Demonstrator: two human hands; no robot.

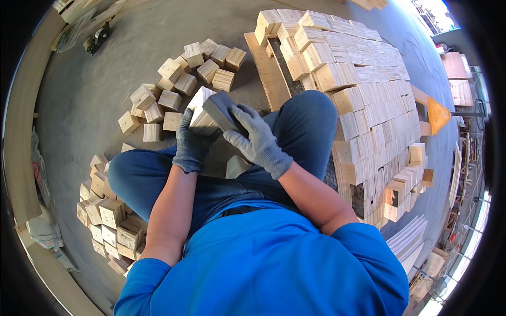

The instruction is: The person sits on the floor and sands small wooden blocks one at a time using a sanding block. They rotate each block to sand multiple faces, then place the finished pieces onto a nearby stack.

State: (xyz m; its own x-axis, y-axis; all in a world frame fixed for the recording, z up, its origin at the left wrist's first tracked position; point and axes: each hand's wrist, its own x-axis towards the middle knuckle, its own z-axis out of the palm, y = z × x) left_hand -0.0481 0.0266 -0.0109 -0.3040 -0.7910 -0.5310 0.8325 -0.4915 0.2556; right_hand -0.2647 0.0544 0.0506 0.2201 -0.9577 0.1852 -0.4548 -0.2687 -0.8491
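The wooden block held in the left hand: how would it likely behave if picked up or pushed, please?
The wooden block looks rigid and probably light, since the left hand steadies it alone. Its flat square faces suggest sliding rather than rolling. Bare wood against the grey glove likely grips well.

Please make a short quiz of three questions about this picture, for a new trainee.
1. True or false: both hands wear grey gloves.
2. Which hand presses the dark grey block on the wooden block? A) left hand B) right hand
3. Fill in: the big stack of wooden blocks stands on the person's ____ side.

Key
1. True: left hand and right hand are both gloved.
2. B; the left hand steadies the wooden block.
3. Right; looser piles of blocks lie ahead and to the left.
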